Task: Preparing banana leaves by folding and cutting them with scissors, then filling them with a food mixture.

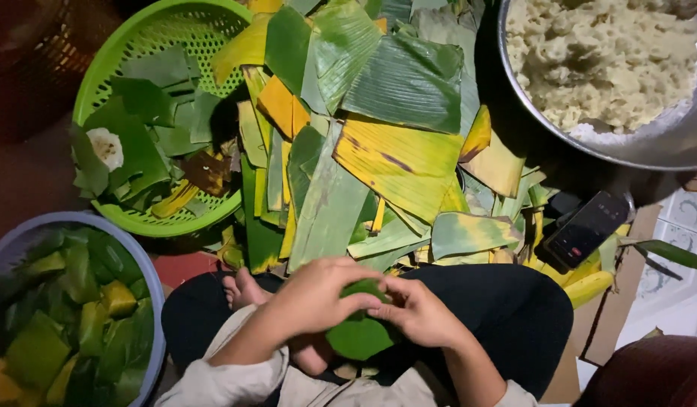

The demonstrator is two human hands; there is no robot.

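Both hands meet over my lap around a green banana leaf piece (359, 335). My left hand (318, 295) grips its upper left part with fingers curled over the leaf. My right hand (418, 310) pinches the same leaf from the right, its fingertips touching the left hand's. The lower rounded part of the leaf hangs below the hands. What lies inside the fold is hidden. I sit cross-legged in dark trousers, with a bare foot (246, 290) showing at the left.
A pile of green and yellow banana leaves (378, 151) lies ahead. A green basket (99, 75) with leaf pieces is at upper left. A grey bowl (148, 279) of wrapped parcels is at lower left. A metal bowl (627, 151) of pale dough sits at upper right, a phone (586, 230) below it.
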